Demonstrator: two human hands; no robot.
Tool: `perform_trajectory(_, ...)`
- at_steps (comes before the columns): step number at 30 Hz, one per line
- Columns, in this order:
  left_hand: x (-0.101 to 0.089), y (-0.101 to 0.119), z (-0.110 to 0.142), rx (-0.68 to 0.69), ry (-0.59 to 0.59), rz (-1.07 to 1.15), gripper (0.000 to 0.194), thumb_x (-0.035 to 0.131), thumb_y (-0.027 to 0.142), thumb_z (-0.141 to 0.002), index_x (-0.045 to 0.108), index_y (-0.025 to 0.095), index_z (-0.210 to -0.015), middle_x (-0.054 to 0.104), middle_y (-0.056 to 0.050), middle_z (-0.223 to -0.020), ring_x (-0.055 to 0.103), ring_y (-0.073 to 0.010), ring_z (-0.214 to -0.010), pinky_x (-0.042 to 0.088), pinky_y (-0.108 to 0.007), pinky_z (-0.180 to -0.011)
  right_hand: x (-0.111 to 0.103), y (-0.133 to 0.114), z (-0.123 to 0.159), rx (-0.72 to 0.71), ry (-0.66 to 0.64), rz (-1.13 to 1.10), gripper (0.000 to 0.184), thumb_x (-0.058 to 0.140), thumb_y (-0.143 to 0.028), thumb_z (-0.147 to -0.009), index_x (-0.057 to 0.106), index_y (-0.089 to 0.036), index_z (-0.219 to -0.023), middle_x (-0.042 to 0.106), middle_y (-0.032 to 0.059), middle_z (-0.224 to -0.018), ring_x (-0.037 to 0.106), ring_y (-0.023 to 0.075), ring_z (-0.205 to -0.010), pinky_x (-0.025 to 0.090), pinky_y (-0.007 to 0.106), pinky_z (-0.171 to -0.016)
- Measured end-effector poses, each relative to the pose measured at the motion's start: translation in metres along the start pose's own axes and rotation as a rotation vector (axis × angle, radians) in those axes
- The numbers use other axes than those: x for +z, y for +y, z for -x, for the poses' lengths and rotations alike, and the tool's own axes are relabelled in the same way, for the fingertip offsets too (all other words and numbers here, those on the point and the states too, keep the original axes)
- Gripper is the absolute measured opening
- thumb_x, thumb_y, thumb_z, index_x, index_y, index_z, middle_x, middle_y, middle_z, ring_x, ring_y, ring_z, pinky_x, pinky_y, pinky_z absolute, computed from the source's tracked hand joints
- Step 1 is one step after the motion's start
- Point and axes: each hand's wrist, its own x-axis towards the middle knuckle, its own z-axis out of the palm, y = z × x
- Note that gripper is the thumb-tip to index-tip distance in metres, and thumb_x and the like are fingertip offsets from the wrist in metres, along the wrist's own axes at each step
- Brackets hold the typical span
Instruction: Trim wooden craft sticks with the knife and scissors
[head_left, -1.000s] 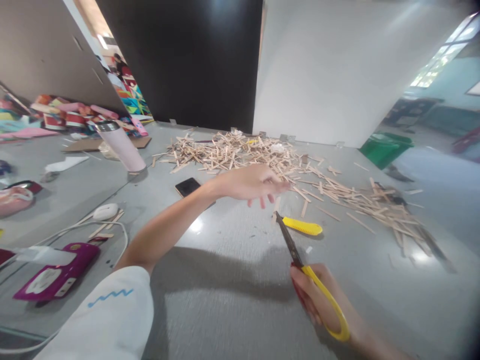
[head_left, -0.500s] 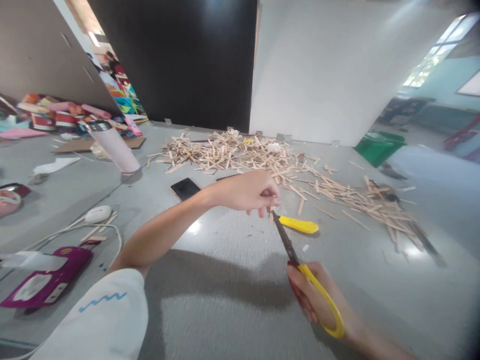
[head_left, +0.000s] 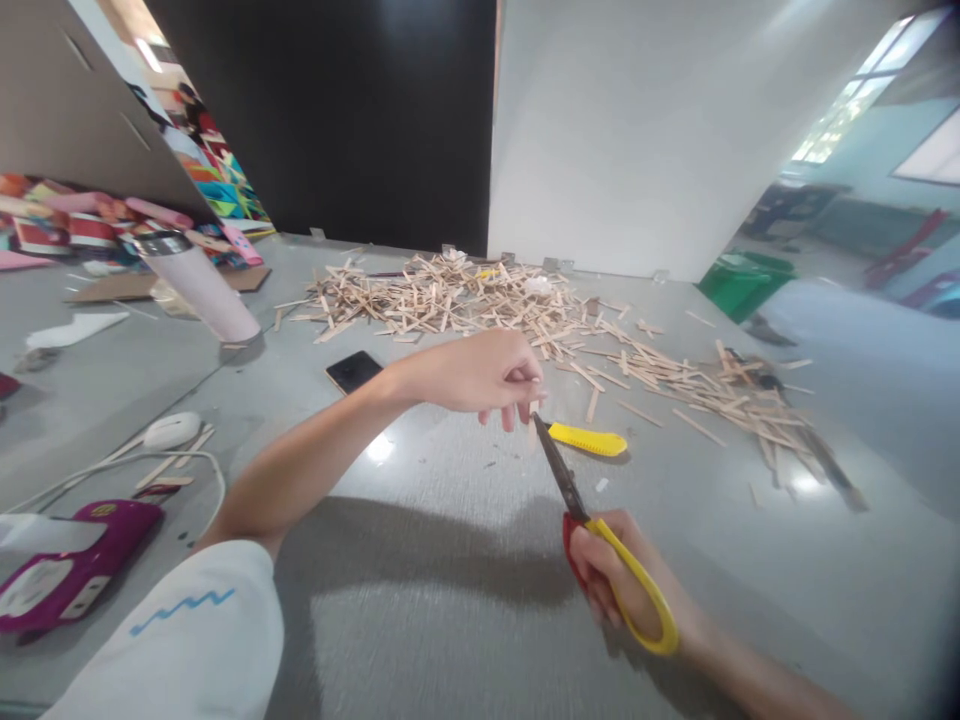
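My left hand (head_left: 487,372) is closed in a pinch on a short flat wooden stick (head_left: 533,410), held above the table. Most of the stick is hidden by my fingers or blurred. Wrapped around the yellow and red handles of a pair of scissors (head_left: 559,470) is my right hand (head_left: 619,570). The dark blades point away from me, and their tips meet the stick just below my left fingers. Behind the blades lies a yellow utility knife (head_left: 589,440) on the table.
Loose wooden sticks (head_left: 442,300) lie heaped along the back, spreading right. A black phone (head_left: 354,371) rests left of my hand. Further left are a pale bottle (head_left: 199,285), a white mouse-shaped item (head_left: 172,430) and a purple power strip (head_left: 82,565). A green bin (head_left: 746,283) stands beyond the table.
The whole view has shifted slightly, so things sit further left. Both hands keep their grips, and the scissors' tips stay at the stick.
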Motion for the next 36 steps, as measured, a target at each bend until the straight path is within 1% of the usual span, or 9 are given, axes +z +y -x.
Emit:
perform_trajectory(5, 0.0004, 0.0022, -0.0002, 0.002, -0.004, -0.016, 0.027, 0.059, 0.026, -0.105, 0.075, 0.016, -0.086, 0.085, -0.01, -0.09, 0.083, -0.0187, -0.075, 0.054, -0.019, -0.05, -0.0012, -0.0002, 0.0003, -0.044, -0.031, 0.002, 0.063, 0.062, -0.079, -0.092, 0.047, -0.026, -0.062, 0.04, -0.0082, -0.041, 0.036, 0.0091, -0.034, 0.043, 0.023, -0.041)
perform_trajectory(10, 0.0009, 0.0016, -0.0007, 0.018, -0.028, -0.031, 0.029, 0.056, 0.023, -0.106, 0.074, 0.015, -0.085, 0.083, -0.01, -0.084, 0.081, -0.0188, -0.072, 0.056, -0.02, -0.05, -0.0027, 0.0019, -0.0005, -0.064, -0.05, 0.008, 0.063, 0.062, -0.079, -0.094, 0.047, -0.026, -0.063, 0.04, -0.0082, -0.043, 0.038, 0.009, -0.037, 0.046, 0.023, -0.044)
perform_trajectory(13, 0.0014, 0.0006, -0.0007, 0.014, -0.033, -0.037, 0.029, 0.057, 0.024, -0.107, 0.074, 0.015, -0.085, 0.083, -0.009, -0.081, 0.081, -0.0189, -0.071, 0.056, -0.021, -0.051, -0.0028, 0.0005, -0.0005, -0.052, -0.042, 0.032, 0.067, 0.061, -0.082, -0.094, 0.046, -0.026, -0.061, 0.038, -0.0082, -0.041, 0.038, 0.0092, -0.036, 0.042, 0.023, -0.042)
perform_trajectory(19, 0.0031, -0.0006, -0.0013, 0.015, -0.04, -0.088, 0.028, 0.057, 0.025, -0.107, 0.074, 0.015, -0.087, 0.081, -0.008, -0.08, 0.08, -0.0173, -0.068, 0.055, -0.019, -0.051, -0.002, -0.0031, 0.0003, -0.012, -0.014, 0.078, 0.076, 0.057, -0.09, -0.094, 0.043, -0.025, -0.056, 0.04, -0.0058, -0.039, 0.035, 0.008, -0.034, 0.031, 0.022, -0.038)
perform_trajectory(26, 0.0035, 0.0015, -0.0002, 0.035, -0.032, -0.103, 0.029, 0.056, 0.023, -0.108, 0.073, 0.015, -0.086, 0.082, -0.009, -0.081, 0.08, -0.0162, -0.067, 0.054, -0.018, -0.052, -0.002, -0.0022, 0.0008, -0.007, -0.018, 0.11, 0.081, 0.055, -0.094, -0.092, 0.041, -0.026, -0.053, 0.039, -0.0044, -0.039, 0.037, 0.0083, -0.033, 0.028, 0.022, -0.037)
perform_trajectory(33, 0.0032, 0.0015, 0.002, 0.106, -0.038, -0.132, 0.028, 0.057, 0.021, -0.108, 0.076, 0.014, -0.089, 0.08, -0.006, -0.079, 0.079, -0.0151, -0.069, 0.053, -0.018, -0.056, -0.0028, 0.002, 0.0008, -0.035, -0.062, 0.065, 0.082, 0.055, -0.093, -0.095, 0.041, -0.025, -0.05, 0.037, -0.005, -0.036, 0.036, 0.0075, -0.031, 0.028, 0.021, -0.035)
perform_trajectory(36, 0.001, 0.0033, 0.0048, 0.137, -0.044, -0.174, 0.03, 0.057, 0.021, -0.108, 0.077, 0.014, -0.087, 0.078, -0.005, -0.075, 0.075, -0.0131, -0.065, 0.051, -0.019, -0.058, -0.0039, 0.0049, -0.0012, -0.036, -0.158, -0.012, 0.084, 0.055, -0.089, -0.098, 0.04, -0.025, -0.045, 0.036, -0.0045, -0.034, 0.035, 0.0071, -0.029, 0.026, 0.021, -0.032)
